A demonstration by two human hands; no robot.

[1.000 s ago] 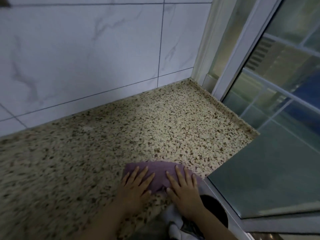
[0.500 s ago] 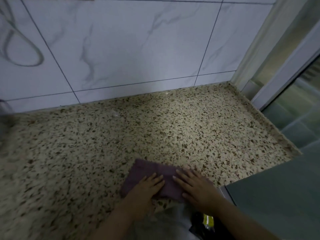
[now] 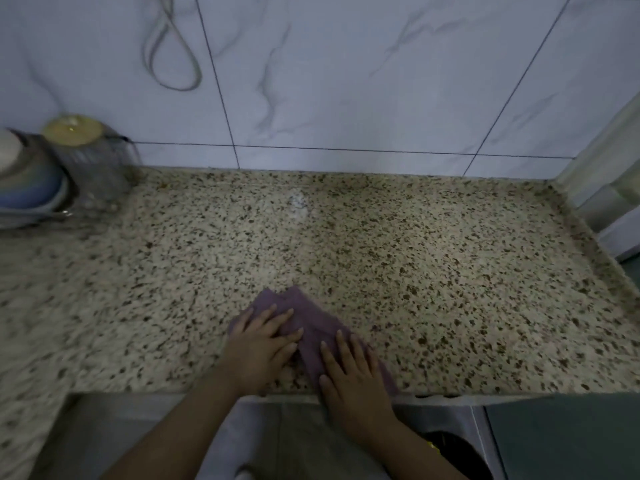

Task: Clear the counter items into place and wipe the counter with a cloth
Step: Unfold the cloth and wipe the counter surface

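A purple cloth (image 3: 304,318) lies crumpled on the speckled granite counter (image 3: 433,271), close to its front edge. My left hand (image 3: 259,348) presses flat on the cloth's left part, fingers spread. My right hand (image 3: 356,382) presses flat on its right part at the counter's front edge. Both palms cover much of the cloth. A pale smear (image 3: 298,204) shows on the counter further back, toward the wall.
A clear jar with a yellow lid (image 3: 86,157) and stacked bowls (image 3: 24,181) stand at the back left. White marble tiles (image 3: 346,74) back the counter, with a looped cord (image 3: 173,46) hanging. A window frame (image 3: 609,188) bounds the right end.
The view has swung left, bringing the jar and bowls into sight. Both hands have slid the cloth leftward along the front edge, and the cloth has bunched up.
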